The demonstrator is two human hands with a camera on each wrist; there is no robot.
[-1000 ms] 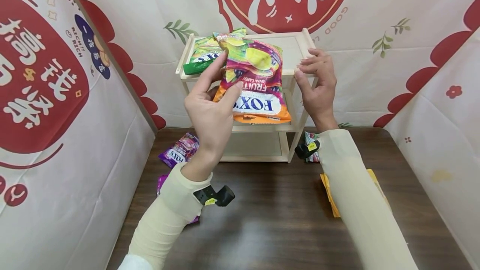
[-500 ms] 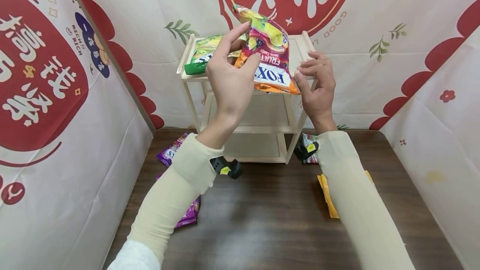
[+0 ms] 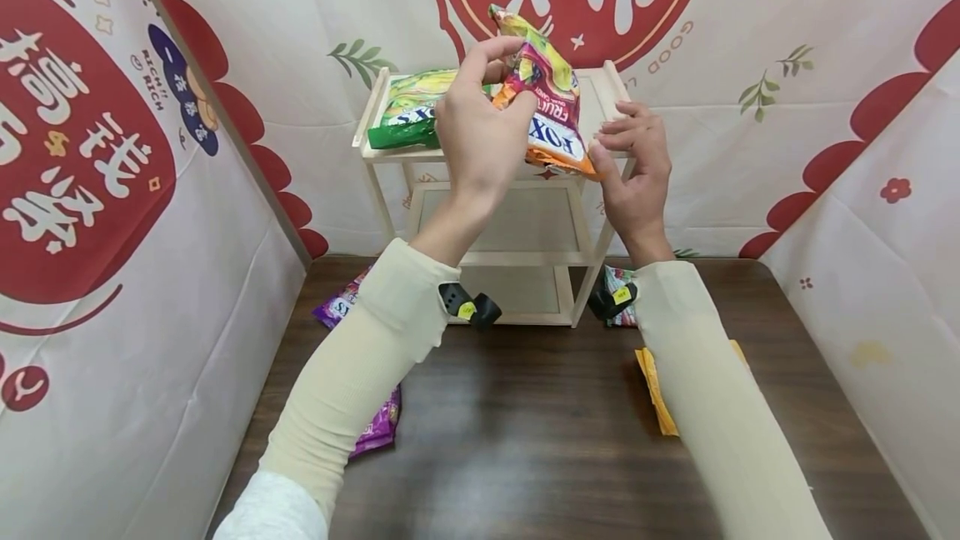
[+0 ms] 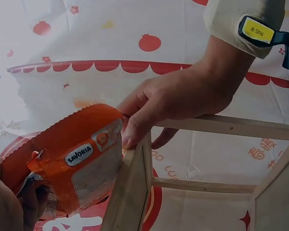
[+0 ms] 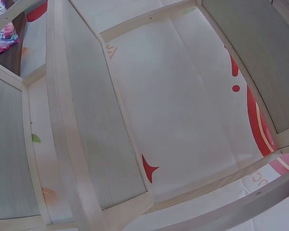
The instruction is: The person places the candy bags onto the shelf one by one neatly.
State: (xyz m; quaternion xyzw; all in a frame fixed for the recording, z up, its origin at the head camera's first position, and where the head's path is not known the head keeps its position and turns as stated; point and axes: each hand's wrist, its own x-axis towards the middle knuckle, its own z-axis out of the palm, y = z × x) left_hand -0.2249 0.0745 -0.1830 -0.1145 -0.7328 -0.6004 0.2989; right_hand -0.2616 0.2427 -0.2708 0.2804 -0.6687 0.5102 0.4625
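My left hand (image 3: 487,127) pinches an orange and purple Fox's candy bag (image 3: 558,111) between thumb and fingers, tilted over the right part of the top shelf. The bag's orange back (image 4: 82,163) faces the left wrist view. At the front right corner of the pale wooden three-tier rack (image 3: 517,258), my right hand (image 3: 637,173) grips the top, thumb and fingers on either side of the edge. The bag's lower corner is close to the right thumb; contact is unclear. A green Fox's candy bag (image 3: 408,111) lies on the left of the top shelf, partly behind my left hand.
On the brown table (image 3: 510,457), a purple candy bag (image 3: 341,307) and a magenta one (image 3: 378,423) lie left, partly hidden by my arm. A yellow packet (image 3: 656,394) and a small bag (image 3: 621,307) lie right. Printed cloth walls (image 3: 262,23) surround the table.
My left hand has carried the orange and purple bag rightward and farther back, from in front of the rack to over its top shelf, tilting it. My right hand has stayed at the corner.
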